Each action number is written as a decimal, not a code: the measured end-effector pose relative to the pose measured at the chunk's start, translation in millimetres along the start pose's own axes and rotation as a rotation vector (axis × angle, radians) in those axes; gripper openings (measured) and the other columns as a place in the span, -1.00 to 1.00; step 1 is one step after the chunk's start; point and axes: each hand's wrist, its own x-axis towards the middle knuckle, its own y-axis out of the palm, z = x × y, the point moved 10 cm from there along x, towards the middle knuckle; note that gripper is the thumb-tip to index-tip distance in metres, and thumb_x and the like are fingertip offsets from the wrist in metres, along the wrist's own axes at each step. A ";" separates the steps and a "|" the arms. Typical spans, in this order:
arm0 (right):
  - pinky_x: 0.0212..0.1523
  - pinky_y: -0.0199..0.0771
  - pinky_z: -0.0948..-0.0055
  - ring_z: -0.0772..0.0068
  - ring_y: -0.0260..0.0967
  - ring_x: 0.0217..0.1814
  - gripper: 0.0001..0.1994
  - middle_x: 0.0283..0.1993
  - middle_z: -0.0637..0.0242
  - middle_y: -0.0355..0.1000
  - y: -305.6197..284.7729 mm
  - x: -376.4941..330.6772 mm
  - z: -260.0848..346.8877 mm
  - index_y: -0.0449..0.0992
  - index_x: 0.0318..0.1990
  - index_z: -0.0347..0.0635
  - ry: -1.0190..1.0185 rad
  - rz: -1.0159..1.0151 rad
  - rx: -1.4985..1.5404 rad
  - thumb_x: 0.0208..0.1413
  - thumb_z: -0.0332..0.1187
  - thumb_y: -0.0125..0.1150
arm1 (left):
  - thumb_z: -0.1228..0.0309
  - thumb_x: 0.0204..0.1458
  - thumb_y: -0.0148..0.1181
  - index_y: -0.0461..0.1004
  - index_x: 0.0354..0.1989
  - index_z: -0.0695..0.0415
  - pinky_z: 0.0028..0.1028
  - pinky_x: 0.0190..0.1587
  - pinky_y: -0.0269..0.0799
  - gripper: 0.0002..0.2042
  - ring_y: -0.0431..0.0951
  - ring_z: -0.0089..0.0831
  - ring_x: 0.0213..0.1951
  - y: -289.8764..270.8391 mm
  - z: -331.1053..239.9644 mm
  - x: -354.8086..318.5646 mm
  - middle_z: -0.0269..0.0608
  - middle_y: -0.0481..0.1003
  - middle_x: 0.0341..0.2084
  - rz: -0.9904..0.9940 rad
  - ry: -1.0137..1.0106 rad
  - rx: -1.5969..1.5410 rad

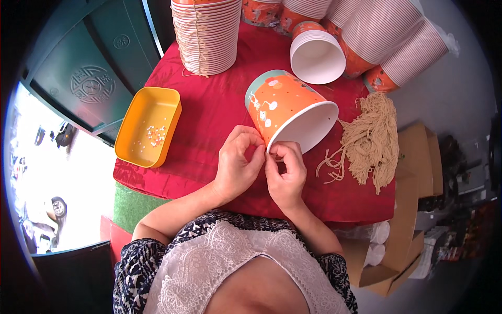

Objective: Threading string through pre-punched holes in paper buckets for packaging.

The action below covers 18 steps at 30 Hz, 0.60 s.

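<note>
An orange paper bucket point(282, 102) with a teal base and white drawings lies tilted on its side, its white mouth turned toward the lower right. At the near part of its rim both my hands meet. My left hand point(238, 162) is closed in a pinch against the outside of the bucket, and whatever sits between its fingertips is too small to make out. My right hand point(286, 175) pinches the rim, its fingers reaching just inside the mouth. A loose bundle of beige strings point(371, 141) lies to the right of the bucket.
To the left, a yellow plastic tub point(175, 115) contains small pale and reddish pieces point(156, 135). Behind stands a tall stack of buckets point(206, 42) with strings hanging on it. More nested buckets point(376, 39) lie at the back right. Cardboard boxes point(413, 199) flank the red-covered table point(209, 115).
</note>
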 end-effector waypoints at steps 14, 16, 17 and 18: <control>-0.10 0.39 0.21 0.11 0.37 -0.12 -0.82 -0.20 0.22 0.39 -12.3 44.0 64.7 0.51 -0.25 -0.24 -0.558 0.061 -0.607 -0.08 -0.51 0.24 | 0.63 -0.03 0.15 0.40 -0.41 0.26 -0.38 -0.28 0.41 -0.94 0.51 -0.24 -0.37 -138.2 3.9 38.8 -0.09 0.43 -0.46 -0.133 0.023 0.548; -0.08 0.41 0.23 0.19 0.36 -0.07 -0.83 -0.18 0.25 0.38 0.7 40.2 67.9 0.51 -0.26 -0.24 -0.599 0.116 -0.610 -0.06 -0.48 0.23 | 0.59 0.01 0.12 0.43 -0.39 0.27 -0.30 -0.25 0.44 -0.98 0.54 -0.14 -0.35 -170.6 26.3 39.2 -0.06 0.47 -0.45 -0.113 -0.058 0.727; -0.06 0.42 0.24 0.22 0.34 -0.03 -0.81 -0.17 0.27 0.37 6.5 36.7 67.2 0.52 -0.25 -0.24 -0.607 0.134 -0.593 -0.08 -0.49 0.25 | 0.58 0.01 0.13 0.44 -0.38 0.28 -0.26 -0.27 0.45 -0.96 0.56 -0.09 -0.36 -183.3 38.3 36.8 0.00 0.50 -0.44 -0.094 -0.166 0.817; -0.06 0.42 0.25 0.22 0.34 -0.03 -0.78 -0.16 0.27 0.37 7.1 36.1 69.8 0.53 -0.22 -0.24 -0.609 0.130 -0.551 -0.09 -0.50 0.27 | 0.55 0.01 0.14 0.44 -0.38 0.29 -0.23 -0.27 0.45 -0.94 0.56 -0.04 -0.36 -191.9 48.9 33.8 0.04 0.51 -0.43 -0.072 -0.221 0.870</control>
